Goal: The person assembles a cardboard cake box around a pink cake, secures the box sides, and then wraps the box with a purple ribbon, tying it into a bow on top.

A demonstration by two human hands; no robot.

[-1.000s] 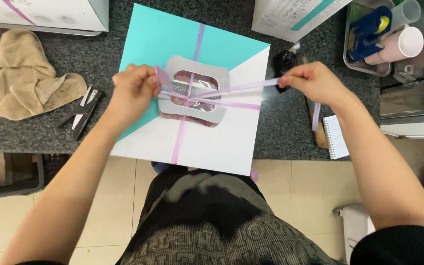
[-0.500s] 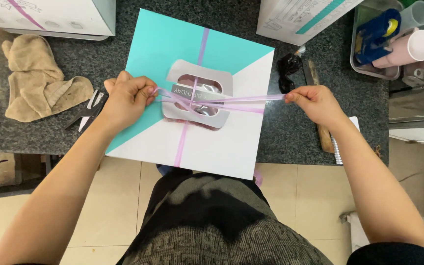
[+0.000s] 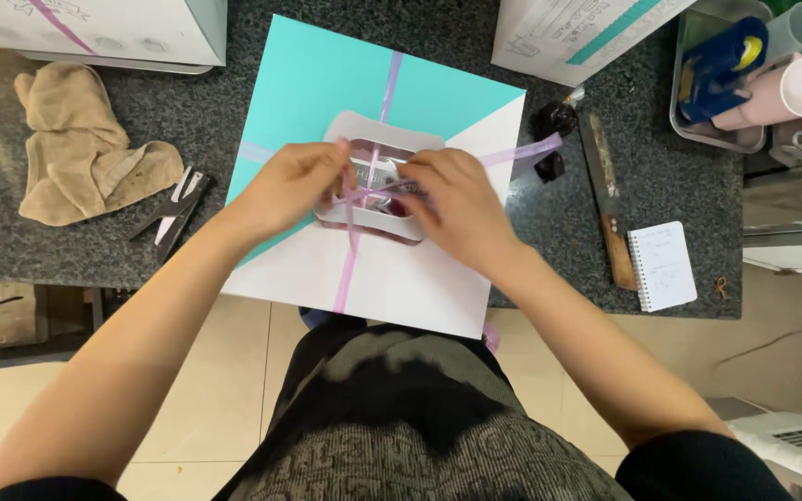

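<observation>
Both hands, left [image 3: 294,190] and right [image 3: 452,204], apart before, now meet mid-box [image 3: 327,83], apparently pinching lilac ribbon [image 3: 350,260]; countertop [image 3: 215,121] borders free.

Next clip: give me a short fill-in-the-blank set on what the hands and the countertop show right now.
1. Both hands, left hand and right hand, meet over the middle of the box, pinching a ______ ribbon.
2. The box lid is part white and part ______.
3. The beige cloth lies to the ______ of the box.
4. The small spiral notepad lies beside a knife with a ______ handle.

Missing words: purple; turquoise; left; wooden
</observation>
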